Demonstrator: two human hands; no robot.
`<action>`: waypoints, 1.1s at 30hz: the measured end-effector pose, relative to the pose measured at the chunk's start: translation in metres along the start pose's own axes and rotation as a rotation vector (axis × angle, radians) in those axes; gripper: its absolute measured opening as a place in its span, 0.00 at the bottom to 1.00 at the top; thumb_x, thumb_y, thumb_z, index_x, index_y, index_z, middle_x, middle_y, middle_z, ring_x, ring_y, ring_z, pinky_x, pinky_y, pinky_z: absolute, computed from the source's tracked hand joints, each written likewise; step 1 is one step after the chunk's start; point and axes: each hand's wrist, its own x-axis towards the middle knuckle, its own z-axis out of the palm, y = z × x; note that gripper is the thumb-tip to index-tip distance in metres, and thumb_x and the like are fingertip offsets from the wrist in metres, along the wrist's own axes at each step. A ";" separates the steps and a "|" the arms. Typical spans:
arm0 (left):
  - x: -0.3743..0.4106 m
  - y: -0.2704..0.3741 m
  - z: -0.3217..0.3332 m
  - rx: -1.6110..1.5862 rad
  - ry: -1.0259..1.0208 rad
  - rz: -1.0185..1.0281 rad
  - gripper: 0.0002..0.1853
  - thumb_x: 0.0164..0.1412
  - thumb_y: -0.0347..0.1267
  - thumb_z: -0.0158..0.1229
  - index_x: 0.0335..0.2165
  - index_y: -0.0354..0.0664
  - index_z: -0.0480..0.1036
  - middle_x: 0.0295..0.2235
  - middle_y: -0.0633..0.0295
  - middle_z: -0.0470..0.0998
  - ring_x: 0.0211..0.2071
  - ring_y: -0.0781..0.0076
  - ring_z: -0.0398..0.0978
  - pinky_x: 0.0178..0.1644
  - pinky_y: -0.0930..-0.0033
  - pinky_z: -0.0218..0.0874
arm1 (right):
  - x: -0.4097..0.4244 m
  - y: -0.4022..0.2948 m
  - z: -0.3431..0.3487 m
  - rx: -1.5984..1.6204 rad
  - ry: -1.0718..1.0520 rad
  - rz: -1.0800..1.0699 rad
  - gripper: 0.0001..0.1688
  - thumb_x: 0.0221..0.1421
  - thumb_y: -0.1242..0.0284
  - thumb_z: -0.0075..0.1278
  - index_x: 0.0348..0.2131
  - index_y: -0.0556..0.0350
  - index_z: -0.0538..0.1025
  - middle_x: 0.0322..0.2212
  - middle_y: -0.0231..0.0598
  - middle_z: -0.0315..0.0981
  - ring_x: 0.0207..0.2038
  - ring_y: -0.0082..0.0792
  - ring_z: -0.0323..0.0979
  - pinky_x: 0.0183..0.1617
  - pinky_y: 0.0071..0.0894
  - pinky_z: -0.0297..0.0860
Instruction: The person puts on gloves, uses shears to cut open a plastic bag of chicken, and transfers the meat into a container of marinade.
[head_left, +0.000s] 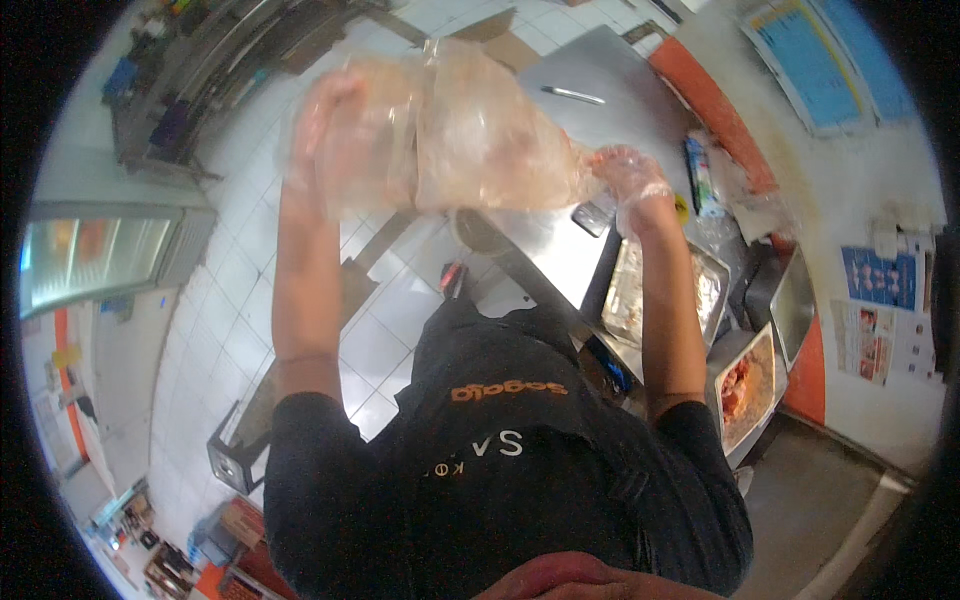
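Observation:
In front of me at chest height a large clear plastic bag (491, 135) is stretched between my hands. It looks pale and cloudy, and what it holds, if anything, is too blurred to tell. My right hand (630, 176), in a thin clear plastic glove, pinches the bag's gathered, narrow end. On the other side my left hand (330, 112) is at the bag's wide end, its fingers partly blurred behind clear film. Beneath the bag lies a stainless steel table (544, 251).
On the table are a slim silver object (574, 95), a dark phone-like object (592, 217) and a shallow metal tray (709, 289). A deep metal pan (769, 375) with raw meat stands at right, near a long printed box (699, 176). A glass-fronted cabinet (97, 255) is at left.

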 end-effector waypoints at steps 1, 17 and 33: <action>0.008 0.018 -0.004 0.051 -0.035 0.072 0.20 0.58 0.40 0.55 0.47 0.40 0.71 0.42 0.59 0.75 0.43 0.68 0.73 0.49 0.68 0.65 | 0.020 -0.006 0.019 0.016 -0.029 -0.002 0.11 0.47 0.75 0.59 0.34 0.59 0.78 0.27 0.32 0.76 0.24 0.22 0.64 0.26 0.23 0.60; 0.166 0.005 -0.178 0.735 0.413 -0.405 0.15 0.55 0.43 0.56 0.31 0.41 0.76 0.25 0.64 0.73 0.28 0.72 0.70 0.33 0.69 0.63 | 0.277 0.072 0.214 0.039 -0.100 0.170 0.10 0.50 0.73 0.55 0.34 0.57 0.78 0.25 0.33 0.72 0.26 0.23 0.65 0.28 0.24 0.60; 0.015 -0.130 -0.101 0.118 0.277 -0.189 0.37 0.49 0.26 0.52 0.61 0.42 0.58 0.60 0.51 0.61 0.60 0.58 0.59 0.58 0.62 0.56 | -0.062 0.027 -0.032 0.358 0.439 0.258 0.33 0.48 0.66 0.57 0.51 0.65 0.70 0.46 0.45 0.72 0.36 0.30 0.72 0.41 0.27 0.68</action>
